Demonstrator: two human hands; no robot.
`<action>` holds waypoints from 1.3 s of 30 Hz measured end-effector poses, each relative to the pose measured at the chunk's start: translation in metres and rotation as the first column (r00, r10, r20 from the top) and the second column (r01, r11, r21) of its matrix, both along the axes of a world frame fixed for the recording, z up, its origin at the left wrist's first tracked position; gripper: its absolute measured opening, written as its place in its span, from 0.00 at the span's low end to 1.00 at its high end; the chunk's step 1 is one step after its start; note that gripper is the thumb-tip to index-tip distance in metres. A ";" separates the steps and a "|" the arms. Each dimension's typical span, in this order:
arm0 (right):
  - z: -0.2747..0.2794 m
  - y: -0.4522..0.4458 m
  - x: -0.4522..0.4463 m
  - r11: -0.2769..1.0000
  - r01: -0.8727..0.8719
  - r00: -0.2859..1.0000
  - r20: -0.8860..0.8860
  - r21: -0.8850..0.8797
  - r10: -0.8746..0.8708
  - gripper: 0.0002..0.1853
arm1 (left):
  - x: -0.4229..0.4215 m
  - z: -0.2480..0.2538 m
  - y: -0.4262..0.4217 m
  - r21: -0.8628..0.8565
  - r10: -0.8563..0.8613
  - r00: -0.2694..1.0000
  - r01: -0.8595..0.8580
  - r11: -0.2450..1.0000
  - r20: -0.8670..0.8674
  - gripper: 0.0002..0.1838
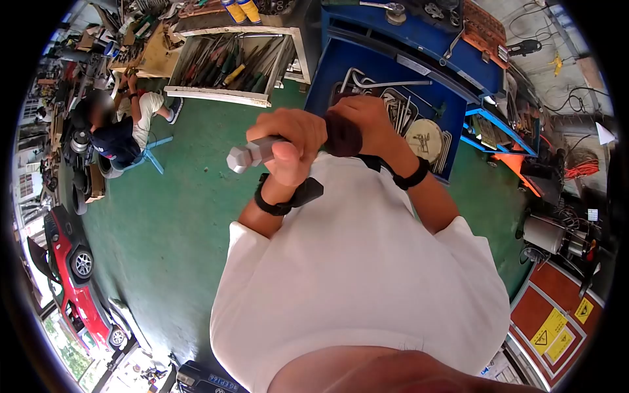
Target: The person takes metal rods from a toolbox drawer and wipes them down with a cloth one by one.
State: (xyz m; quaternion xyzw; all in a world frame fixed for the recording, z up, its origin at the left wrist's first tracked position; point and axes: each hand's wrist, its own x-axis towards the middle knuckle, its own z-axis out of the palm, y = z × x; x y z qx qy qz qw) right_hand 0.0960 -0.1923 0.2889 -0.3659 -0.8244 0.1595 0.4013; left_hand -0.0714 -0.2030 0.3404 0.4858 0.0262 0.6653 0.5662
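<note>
Silver-grey for the hex-ended bar [249, 156], dark maroon-brown for the thick piece [343, 134] to its right. The near shirt [367, 262] is plain white, both wristbands [413, 174] black. The floor [190, 196] is green — paler at near left. At far right, a deep blue drawer [335, 57] with a cream disc [424, 139]; farther left, an off-white drawer [223, 96] with red, green and yellow tool handles [234, 74]. Far left, a navy top [121, 141] and a light-blue stool [151, 157]; left, a red car [82, 298]; near right, a rust-red case [545, 287] — yellow labels [549, 329], black markings.
</note>
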 end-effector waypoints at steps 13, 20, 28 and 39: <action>-0.044 0.010 0.041 0.975 0.183 0.964 -0.172 -0.127 -0.203 0.19 | -0.001 0.034 -0.007 0.179 0.068 0.997 -0.072 0.981 0.030 0.33; -0.049 -0.004 0.025 0.776 -0.073 0.895 -0.384 -0.627 -0.226 0.20 | -0.010 0.045 -0.002 0.322 0.122 0.989 -0.142 0.936 0.081 0.32; -0.027 -0.025 0.040 0.109 -0.928 0.328 -0.920 -0.357 -0.216 0.15 | -0.040 0.036 0.040 0.015 -0.143 0.845 0.158 0.987 0.515 0.32; 0.049 -0.016 0.016 0.515 -0.665 0.742 -0.395 -0.542 0.542 0.15 | -0.068 -0.023 0.096 0.142 -0.420 0.254 0.688 0.711 0.871 0.27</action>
